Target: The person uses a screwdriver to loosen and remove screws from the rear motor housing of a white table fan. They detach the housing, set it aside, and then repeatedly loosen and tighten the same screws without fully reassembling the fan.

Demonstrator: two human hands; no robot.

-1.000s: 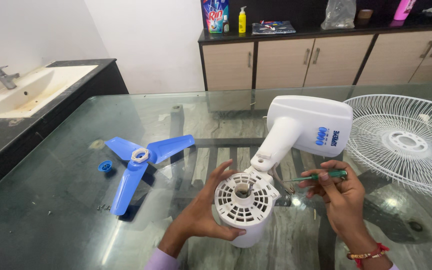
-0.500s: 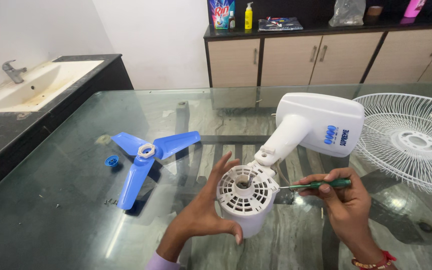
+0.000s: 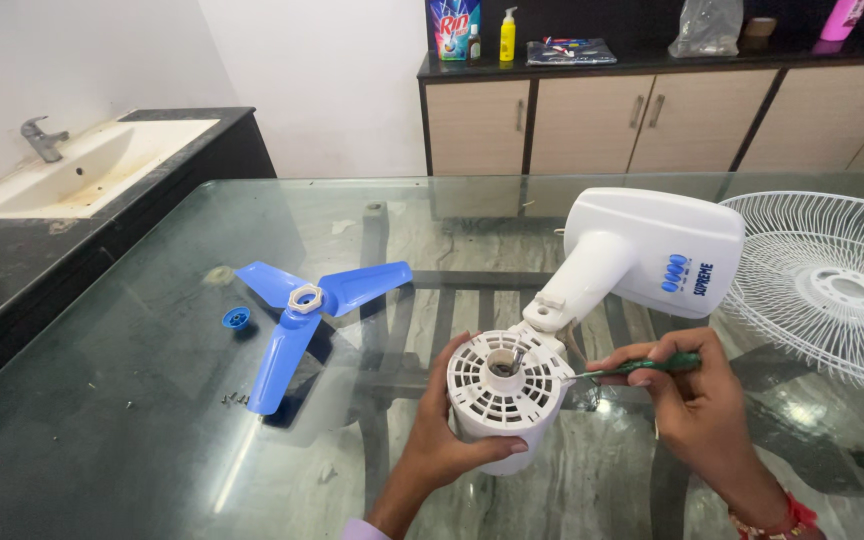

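My left hand [image 3: 452,430] wraps around the white vented motor housing [image 3: 505,392] of a table fan, near the table's front edge. A metal shaft [image 3: 514,358] sticks out of the housing's middle. My right hand [image 3: 697,405] holds a green-handled screwdriver [image 3: 642,367] with its tip at the housing's right rim. The fan's white base [image 3: 652,252] rises behind the housing, joined to it by a neck.
A blue three-blade fan propeller [image 3: 304,305] lies on the glass table [image 3: 152,400], with a blue cap [image 3: 236,319] and small screws [image 3: 234,399] beside it. A white wire grille [image 3: 832,290] lies at right. A sink [image 3: 82,175] is at left, cabinets [image 3: 592,125] behind.
My left hand has closed more tightly around the housing. My right hand lowered the screwdriver and brought its tip to the housing's right rim. The view shifted slightly left.
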